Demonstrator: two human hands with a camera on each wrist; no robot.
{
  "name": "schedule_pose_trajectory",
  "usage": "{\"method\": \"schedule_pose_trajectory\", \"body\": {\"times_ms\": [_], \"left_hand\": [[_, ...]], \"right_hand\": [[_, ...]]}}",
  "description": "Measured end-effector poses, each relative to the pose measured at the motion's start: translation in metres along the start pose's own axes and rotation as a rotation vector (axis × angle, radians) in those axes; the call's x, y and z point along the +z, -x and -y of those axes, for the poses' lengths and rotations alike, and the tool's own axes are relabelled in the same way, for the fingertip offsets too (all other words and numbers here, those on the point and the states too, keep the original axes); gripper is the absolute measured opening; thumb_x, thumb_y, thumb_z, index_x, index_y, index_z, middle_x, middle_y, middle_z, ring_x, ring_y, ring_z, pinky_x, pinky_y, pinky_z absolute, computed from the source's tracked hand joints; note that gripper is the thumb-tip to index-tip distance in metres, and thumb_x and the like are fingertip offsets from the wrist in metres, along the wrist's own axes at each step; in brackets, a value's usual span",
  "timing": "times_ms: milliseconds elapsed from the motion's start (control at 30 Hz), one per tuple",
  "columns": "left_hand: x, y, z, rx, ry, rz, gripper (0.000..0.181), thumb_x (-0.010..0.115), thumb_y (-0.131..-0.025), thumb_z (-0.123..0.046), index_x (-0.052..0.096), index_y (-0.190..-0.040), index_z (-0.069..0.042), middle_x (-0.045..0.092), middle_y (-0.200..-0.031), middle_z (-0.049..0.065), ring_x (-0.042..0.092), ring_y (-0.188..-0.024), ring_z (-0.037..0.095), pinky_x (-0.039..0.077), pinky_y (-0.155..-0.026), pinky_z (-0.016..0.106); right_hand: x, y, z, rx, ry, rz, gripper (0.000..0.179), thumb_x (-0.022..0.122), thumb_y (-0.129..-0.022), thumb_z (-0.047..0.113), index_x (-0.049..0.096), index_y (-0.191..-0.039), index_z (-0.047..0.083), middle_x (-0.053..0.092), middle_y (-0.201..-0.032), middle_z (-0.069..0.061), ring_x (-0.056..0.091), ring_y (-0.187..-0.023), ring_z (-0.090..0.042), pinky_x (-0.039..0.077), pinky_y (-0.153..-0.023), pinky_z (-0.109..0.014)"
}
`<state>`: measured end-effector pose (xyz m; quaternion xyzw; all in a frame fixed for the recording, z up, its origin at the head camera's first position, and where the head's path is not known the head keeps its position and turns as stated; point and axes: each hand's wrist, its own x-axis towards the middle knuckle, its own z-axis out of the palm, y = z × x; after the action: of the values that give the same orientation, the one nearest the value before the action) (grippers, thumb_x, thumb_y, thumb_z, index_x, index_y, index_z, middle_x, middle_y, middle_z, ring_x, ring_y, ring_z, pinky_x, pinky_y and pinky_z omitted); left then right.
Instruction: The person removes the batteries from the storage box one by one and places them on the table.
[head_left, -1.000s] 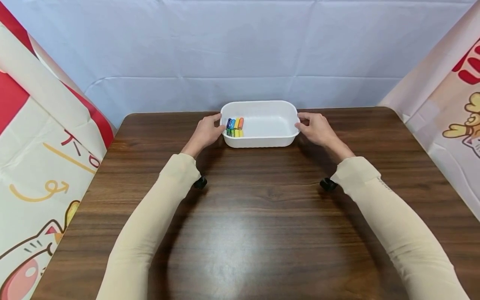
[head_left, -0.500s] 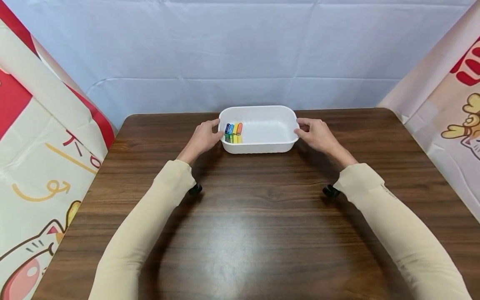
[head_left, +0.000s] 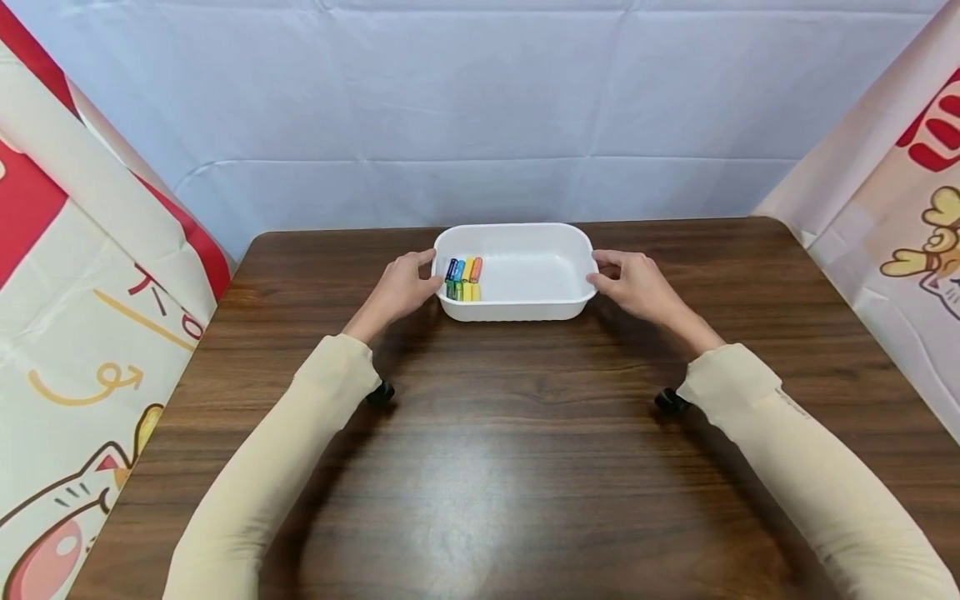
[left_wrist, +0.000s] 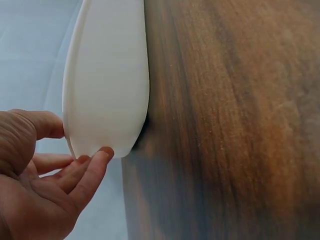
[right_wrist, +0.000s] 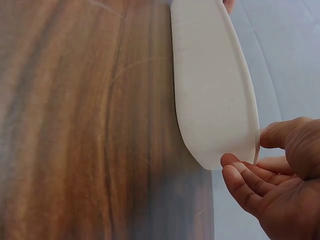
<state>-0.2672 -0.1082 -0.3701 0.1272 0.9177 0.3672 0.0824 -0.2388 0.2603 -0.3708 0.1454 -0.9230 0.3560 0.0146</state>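
A white plastic basin (head_left: 517, 312) sits near the back edge of the wooden table. In its left end lie several small coloured batteries (head_left: 468, 270), blue, yellow, orange and green, side by side in two rows. My left hand (head_left: 399, 289) grips the left end, thumb at the rim and fingertips against the outer wall. At the opposite end my right hand (head_left: 637, 286) holds the rim the same way. Both wrist views show the basin's long outer side (left_wrist: 107, 75) close along the tabletop; the batteries are hidden there.
The brown wooden table (head_left: 525, 442) spreads out in front of the basin. A pale cloth backdrop (head_left: 480, 100) hangs right behind the table's back edge. Printed cloths (head_left: 82, 333) flank the left and right sides.
The basin has slid from the back edge toward me and slightly left, with both hands still holding its ends. The batteries have travelled with it in their rows.
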Motion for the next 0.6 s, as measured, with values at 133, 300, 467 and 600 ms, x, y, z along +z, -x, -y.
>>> {"method": "schedule_pose_trajectory", "body": {"times_ms": [133,300,467,600], "left_hand": [[0.000,0.006,0.000,0.000,-0.016,-0.007,0.060,0.060,-0.104,-0.016,0.039,-0.157,0.001,0.041,-0.159,0.022,0.046,-0.139,0.030,0.047,-0.102,0.044],[0.002,0.015,-0.001,0.005,-0.042,-0.027,0.061,0.061,-0.102,-0.014,0.039,-0.156,0.004,0.043,-0.155,0.025,0.050,-0.132,0.032,0.048,-0.101,0.045],[0.003,0.026,-0.001,0.013,-0.040,-0.036,0.060,0.062,-0.101,-0.013,0.041,-0.155,0.005,0.047,-0.151,0.026,0.054,-0.118,0.032,0.051,-0.093,0.044],[0.004,0.034,0.000,0.001,-0.034,-0.037,0.061,0.063,-0.101,-0.014,0.041,-0.155,0.004,0.047,-0.151,0.025,0.054,-0.119,0.032,0.052,-0.096,0.044]], "right_hand": [[0.001,0.006,0.003,-0.001,0.001,0.003,0.046,0.066,-0.101,0.010,0.057,-0.139,-0.013,0.071,-0.115,-0.029,0.070,-0.101,-0.037,0.043,-0.068,-0.012],[0.003,0.012,0.006,-0.017,0.006,0.003,0.045,0.067,-0.099,0.008,0.058,-0.136,-0.014,0.072,-0.110,-0.029,0.071,-0.098,-0.037,0.043,-0.070,-0.011],[0.004,0.019,0.010,-0.027,0.024,0.011,0.044,0.068,-0.099,0.008,0.058,-0.136,-0.015,0.073,-0.107,-0.027,0.070,-0.095,-0.035,0.043,-0.069,-0.015],[0.005,0.025,0.015,-0.025,0.028,0.022,0.045,0.068,-0.099,0.008,0.058,-0.137,-0.014,0.073,-0.108,-0.027,0.071,-0.096,-0.035,0.044,-0.070,-0.016]]}}
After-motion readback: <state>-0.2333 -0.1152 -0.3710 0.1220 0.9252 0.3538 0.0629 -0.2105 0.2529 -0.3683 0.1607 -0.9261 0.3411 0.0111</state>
